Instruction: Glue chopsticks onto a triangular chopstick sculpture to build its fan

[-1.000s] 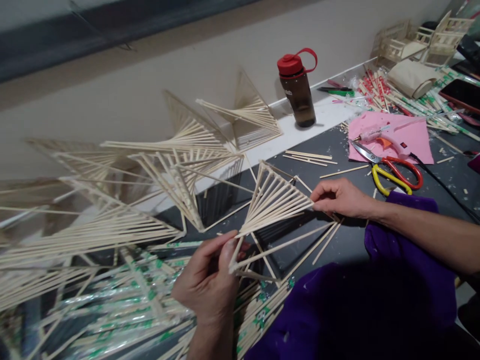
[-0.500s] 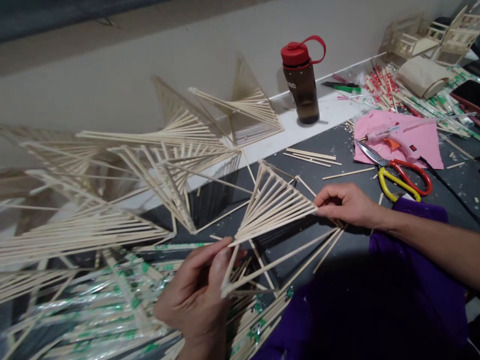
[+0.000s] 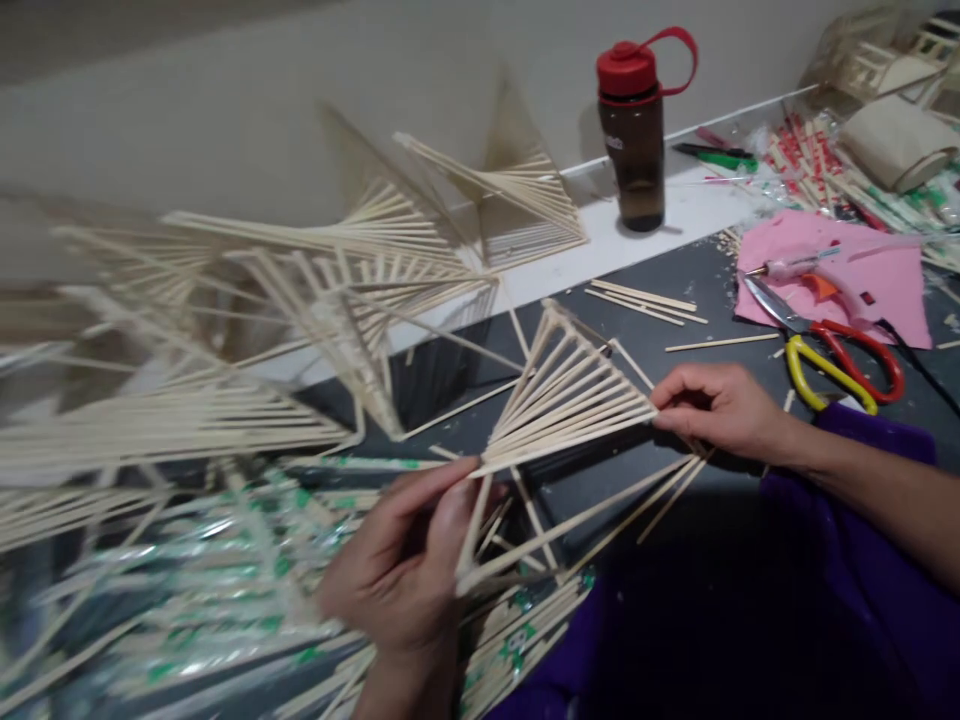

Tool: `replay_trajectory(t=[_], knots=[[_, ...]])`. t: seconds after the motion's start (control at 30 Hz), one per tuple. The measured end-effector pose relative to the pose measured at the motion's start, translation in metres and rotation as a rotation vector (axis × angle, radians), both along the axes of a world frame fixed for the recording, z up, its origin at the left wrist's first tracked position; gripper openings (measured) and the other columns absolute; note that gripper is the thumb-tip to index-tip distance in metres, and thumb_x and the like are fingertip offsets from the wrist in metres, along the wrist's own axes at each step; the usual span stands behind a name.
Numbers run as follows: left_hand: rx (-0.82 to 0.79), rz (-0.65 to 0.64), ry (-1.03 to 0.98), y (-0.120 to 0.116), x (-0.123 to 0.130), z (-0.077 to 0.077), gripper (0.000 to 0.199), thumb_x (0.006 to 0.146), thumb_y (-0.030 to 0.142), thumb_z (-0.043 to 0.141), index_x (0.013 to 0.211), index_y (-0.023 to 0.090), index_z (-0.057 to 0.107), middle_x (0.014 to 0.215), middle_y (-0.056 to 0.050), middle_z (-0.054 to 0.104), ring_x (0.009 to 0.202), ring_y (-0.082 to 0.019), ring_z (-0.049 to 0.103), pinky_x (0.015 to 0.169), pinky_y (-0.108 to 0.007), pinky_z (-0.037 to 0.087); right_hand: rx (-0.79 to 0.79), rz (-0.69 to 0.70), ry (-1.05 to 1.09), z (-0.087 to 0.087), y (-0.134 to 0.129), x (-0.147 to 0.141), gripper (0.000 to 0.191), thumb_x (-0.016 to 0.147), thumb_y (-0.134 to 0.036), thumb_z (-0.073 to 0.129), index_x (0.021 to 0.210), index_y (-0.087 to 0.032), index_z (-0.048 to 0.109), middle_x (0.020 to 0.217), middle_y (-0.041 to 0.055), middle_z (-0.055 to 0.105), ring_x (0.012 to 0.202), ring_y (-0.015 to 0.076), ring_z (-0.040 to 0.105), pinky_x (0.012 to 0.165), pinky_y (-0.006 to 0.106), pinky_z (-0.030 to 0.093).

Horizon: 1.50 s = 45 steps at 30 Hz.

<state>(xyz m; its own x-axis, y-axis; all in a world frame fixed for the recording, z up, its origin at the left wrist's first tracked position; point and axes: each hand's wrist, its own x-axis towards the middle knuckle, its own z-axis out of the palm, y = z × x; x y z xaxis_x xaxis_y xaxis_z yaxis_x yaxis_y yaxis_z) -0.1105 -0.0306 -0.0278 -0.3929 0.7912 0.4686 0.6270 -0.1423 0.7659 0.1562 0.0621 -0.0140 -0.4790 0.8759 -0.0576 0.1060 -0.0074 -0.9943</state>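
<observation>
Over grey tabletop [image 3: 626, 338]: stick fan [image 3: 559, 418] between hands. Left hand [image 3: 409, 565] pinching front stick [image 3: 570, 441] at left end, right hand [image 3: 709, 405] at right. Likely aligning step; next move calls for steady ends.

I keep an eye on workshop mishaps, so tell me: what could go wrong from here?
The left hand and right hand pinch the stick frame at two corners, so uneven pressure might loosen a joint.

The nozzle of the glue gun lies close to the tips of the scissors; if hot, which can't be seen, it might burn someone reaching for them.
</observation>
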Motion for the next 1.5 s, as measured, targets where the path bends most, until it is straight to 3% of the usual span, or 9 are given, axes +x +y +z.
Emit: replay_trajectory(t=[0.03,0.23,0.37,0.77,1.1,1.5], knots=[[0.010,-0.055,-0.054,-0.001,0.003,0.002,0.015,0.080,0.029,0.068,0.089,0.020,0.074,0.072,0.000,0.069,0.054,-0.013,0.061,0.050,-0.024,0.051,0.003,-0.006,-0.019,-0.001,-0.001,0.001,0.013,0.075,-0.028,0.067,0.077,-0.016,0.066,0.056,-0.0028,0.054,0.050,0.0076,0.046,0.047,0.020,0.035],[-0.090,0.008,-0.193,-0.002,0.013,0.010,0.020,0.084,0.034,0.063,0.091,0.017,0.072,0.066,0.000,0.068,0.050,-0.011,0.063,0.048,-0.021,0.053,0.016,-0.022,-0.117,-0.011,-0.003,0.005,0.020,0.076,-0.038,0.069,0.079,-0.018,0.068,0.055,-0.0020,0.056,0.046,0.0079,0.046,0.042,0.021,0.034],[-0.037,-0.040,-0.213,-0.001,0.011,0.011,0.014,0.080,0.029,0.068,0.087,0.018,0.072,0.065,0.001,0.068,0.050,-0.010,0.063,0.047,-0.020,0.052,0.020,-0.017,-0.100,-0.010,-0.004,0.005,0.020,0.076,-0.037,0.070,0.079,-0.017,0.067,0.054,-0.0020,0.056,0.045,0.0076,0.046,0.041,0.020,0.035],[0.028,-0.159,-0.045,0.004,-0.002,0.005,0.015,0.074,0.018,0.072,0.089,0.020,0.074,0.073,0.000,0.069,0.056,-0.010,0.062,0.052,-0.020,0.049,-0.002,-0.011,-0.109,-0.010,-0.004,0.005,0.022,0.076,-0.039,0.069,0.080,-0.017,0.067,0.053,-0.0021,0.055,0.044,0.0076,0.046,0.041,0.020,0.036],[0.017,-0.168,-0.047,0.002,0.000,0.002,0.010,0.079,0.023,0.069,0.088,0.020,0.072,0.073,-0.001,0.070,0.054,-0.010,0.062,0.053,-0.020,0.050,0.012,-0.031,-0.106,-0.009,-0.003,0.005,0.026,0.073,-0.042,0.071,0.077,-0.017,0.068,0.057,-0.0009,0.058,0.047,0.0080,0.047,0.043,0.020,0.035],[0.039,-0.214,0.175,0.013,0.005,0.020,0.005,0.077,0.021,0.064,0.075,0.018,0.067,0.064,0.001,0.067,0.051,-0.009,0.058,0.051,-0.019,0.047,0.091,-0.057,-0.069,-0.013,0.000,0.005,0.023,0.074,-0.038,0.069,0.079,-0.016,0.068,0.058,-0.0017,0.058,0.049,0.0080,0.049,0.047,0.021,0.038]])
